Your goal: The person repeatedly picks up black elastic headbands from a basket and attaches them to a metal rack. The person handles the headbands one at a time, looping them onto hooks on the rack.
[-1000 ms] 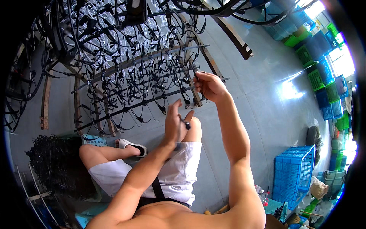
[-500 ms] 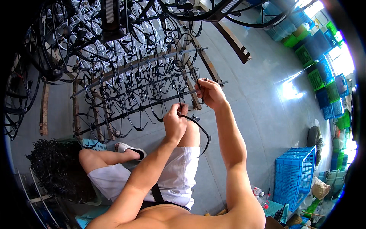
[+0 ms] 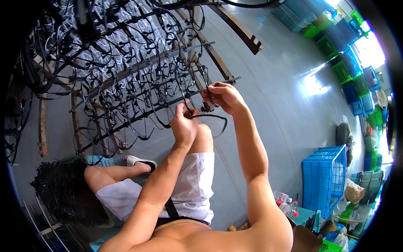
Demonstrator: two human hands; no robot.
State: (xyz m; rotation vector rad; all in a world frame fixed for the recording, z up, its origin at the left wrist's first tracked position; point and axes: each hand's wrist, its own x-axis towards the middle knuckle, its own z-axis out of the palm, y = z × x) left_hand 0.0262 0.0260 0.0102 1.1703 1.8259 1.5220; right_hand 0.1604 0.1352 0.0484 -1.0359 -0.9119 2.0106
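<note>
Grey concrete floor [image 3: 285, 105], rack [image 3: 138, 84] of black loops.
Left hand [image 3: 184, 124] and right hand [image 3: 224, 97] both pinch a black loop [image 3: 214, 119]; hanging step, judged; next needs a free rod.

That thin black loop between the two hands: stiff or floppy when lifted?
The black loop is probably springy rather than limp: it holds a smooth curve between the left hand and right hand. Likely light, being thin and pinched by fingertips alone.

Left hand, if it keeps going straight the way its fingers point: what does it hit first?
Probably the rack of black loops. The left hand points up and away from the body, pinching a black strap. The hanging loops lie right beyond its fingertips, though depth is hard to judge in this fisheye view.
</note>
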